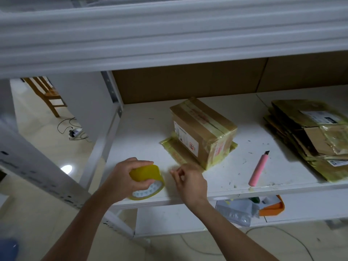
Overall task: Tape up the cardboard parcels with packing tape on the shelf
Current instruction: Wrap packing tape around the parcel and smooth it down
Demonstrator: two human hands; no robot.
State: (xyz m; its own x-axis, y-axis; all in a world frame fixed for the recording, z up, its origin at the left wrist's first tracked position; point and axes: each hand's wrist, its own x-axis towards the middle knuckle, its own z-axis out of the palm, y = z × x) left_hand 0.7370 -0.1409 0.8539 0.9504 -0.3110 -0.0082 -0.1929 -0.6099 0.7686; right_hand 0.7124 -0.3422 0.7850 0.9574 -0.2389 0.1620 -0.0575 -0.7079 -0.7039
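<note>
My left hand (pixel 124 176) grips a yellowish roll of packing tape (pixel 146 180) over the front edge of the white shelf (pixel 143 129). Just right of the roll, my right hand (pixel 188 180) has its fingertips pinched together; whether they hold the clear tape end is too faint to tell. A cardboard parcel (pixel 203 129), wrapped with yellowish tape, stands in the middle of the shelf, a short way beyond my right hand. Flat cardboard with tape lies under it.
A pink utility knife (pixel 259 169) lies on the shelf right of the parcel. A stack of flattened taped cardboard (pixel 308 136) fills the right end. A lower shelf holds plastic bags (pixel 237 210) and an orange item (pixel 273 207). A wooden chair (pixel 47 93) and cables are on the floor at left.
</note>
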